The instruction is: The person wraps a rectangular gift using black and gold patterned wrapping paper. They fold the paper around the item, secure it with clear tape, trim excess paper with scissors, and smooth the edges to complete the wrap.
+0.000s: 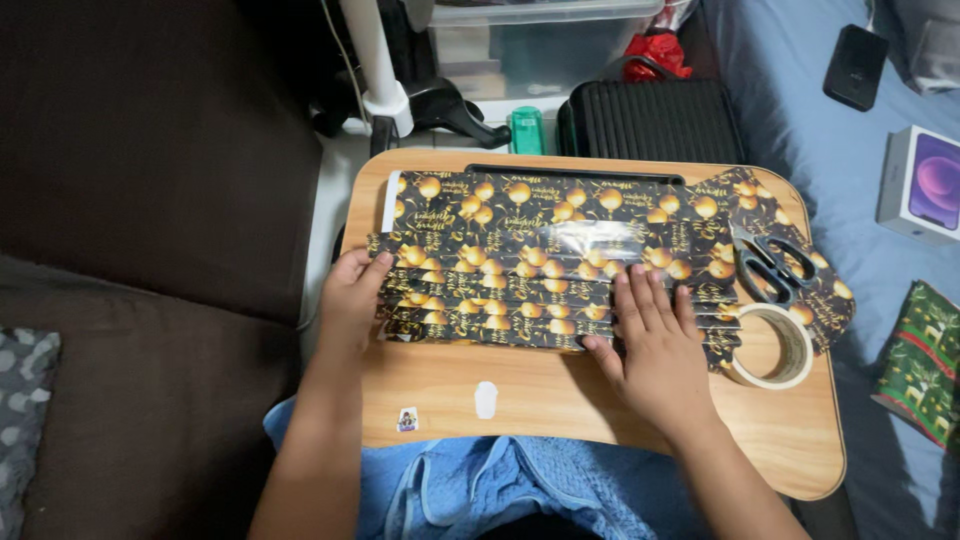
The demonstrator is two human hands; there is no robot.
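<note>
A sheet of glossy black wrapping paper with gold balloons lies folded into accordion pleats across a small wooden lap table. My left hand grips the left end of the pleats, fingers curled over the edge. My right hand presses flat on the right part of the pleats, fingers spread. Black scissors and a roll of clear tape rest on the paper's right end, just right of my right hand.
A black ribbed case, a green bottle and a clear plastic bin stand behind the table. A blue bed at right holds a phone, a purple box and green wrapping paper. A dark sofa is at left.
</note>
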